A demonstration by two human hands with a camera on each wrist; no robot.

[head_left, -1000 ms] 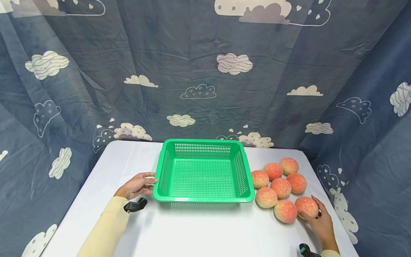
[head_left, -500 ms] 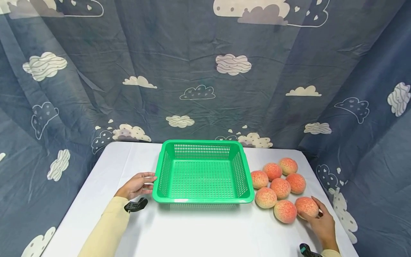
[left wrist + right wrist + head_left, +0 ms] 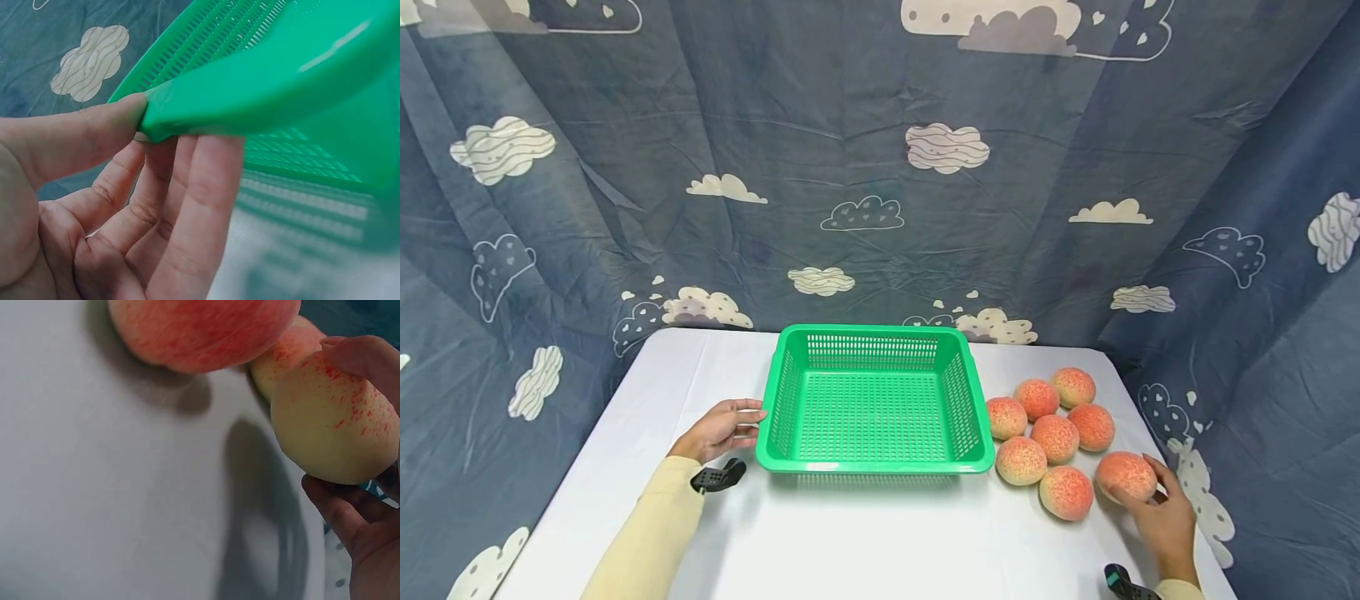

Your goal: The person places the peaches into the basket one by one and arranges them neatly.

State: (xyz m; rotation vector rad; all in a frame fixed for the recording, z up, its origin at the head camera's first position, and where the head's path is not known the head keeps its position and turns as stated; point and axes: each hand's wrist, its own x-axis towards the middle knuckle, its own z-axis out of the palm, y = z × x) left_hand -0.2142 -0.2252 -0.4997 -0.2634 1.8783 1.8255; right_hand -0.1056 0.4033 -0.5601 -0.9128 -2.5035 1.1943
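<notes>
Head view: left grip (image 3: 718, 432) on a green basket (image 3: 874, 467), right grip (image 3: 1165, 521) around a peach (image 3: 1126, 477)

From the head camera, the left grip pinches the left rim of the basket, nearly closed on that thin edge. The basket stands just to the right of this grip on the white tabletop (image 3: 880, 533). Well over to the right, the right grip is spread about as wide as the peach it holds. Seven other peaches (image 3: 1056, 439) lie together to the left of the right grip and farther out, between it and the basket; the nearest is just beside the held one. A cream sleeve (image 3: 647, 521) covers the arm behind the left grip, and a dark blue cloth (image 3: 880, 258) with pale clouds hangs beyond both grips.

At the left wrist, the thumb (image 3: 81, 134) presses the rim's edge from above while the fingers (image 3: 197, 200) meet it from below. The basket's slotted wall runs away beyond the grip.

At the right wrist, the held peach shows pale yellow with red flecks, the grip's thumb over it and fingers beneath. One peach is partly hidden behind it; a redder one lies left of the grip.
</notes>
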